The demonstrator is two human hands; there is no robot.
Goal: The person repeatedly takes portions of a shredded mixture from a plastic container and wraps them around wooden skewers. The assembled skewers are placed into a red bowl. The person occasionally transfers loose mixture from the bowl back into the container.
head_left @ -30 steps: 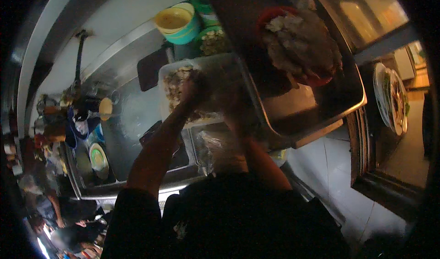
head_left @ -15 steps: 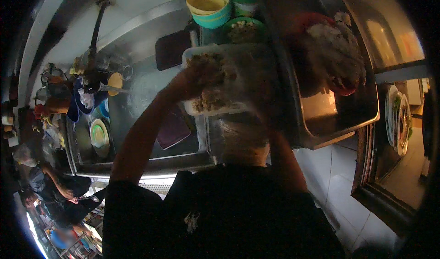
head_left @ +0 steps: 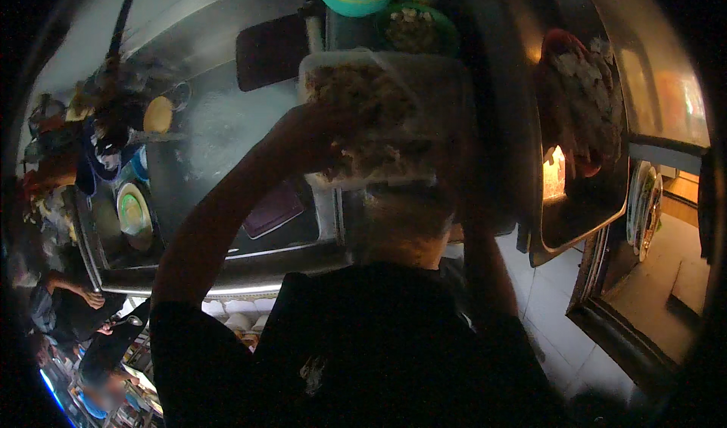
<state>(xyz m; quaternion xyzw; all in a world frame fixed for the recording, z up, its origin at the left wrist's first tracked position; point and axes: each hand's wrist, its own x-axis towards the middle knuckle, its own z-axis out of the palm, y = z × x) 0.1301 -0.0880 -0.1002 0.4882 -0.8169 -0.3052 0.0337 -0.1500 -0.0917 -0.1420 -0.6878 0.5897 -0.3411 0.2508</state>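
The left hand (head_left: 324, 129) reaches over a big see-through tub (head_left: 447, 70) full of lumpy brown food (head_left: 367, 87); its fingers are down by the food, but it is too dark to tell if its grip is closed on any of it; the right hand (head_left: 454, 163) is at the right side of the tub, deep in shadow, so I cannot tell if its grip is apart or together; the tub sits in front of the person, between the wet gray surface (head_left: 216, 174) on the left and a deep metal tray (head_left: 579, 220) on the right.

Just past the tub is a green bowl (head_left: 452, 40) with small pale lumps in it; near that are blue-green bowls (head_left: 356, 2), one with a yellow inside; a dark flat board (head_left: 273, 53) lies to the left of them, and a purple one (head_left: 276, 208) lies closer, under the left arm; in the metal tray is a red bowl (head_left: 560, 42) piled high with pale gray food (head_left: 585, 83); over on the left are a green and white dish (head_left: 135, 207) and a yellow round thing (head_left: 158, 115); white plates (head_left: 642, 208) stand at the far right; a co-worker (head_left: 68, 303) is at the lower left.
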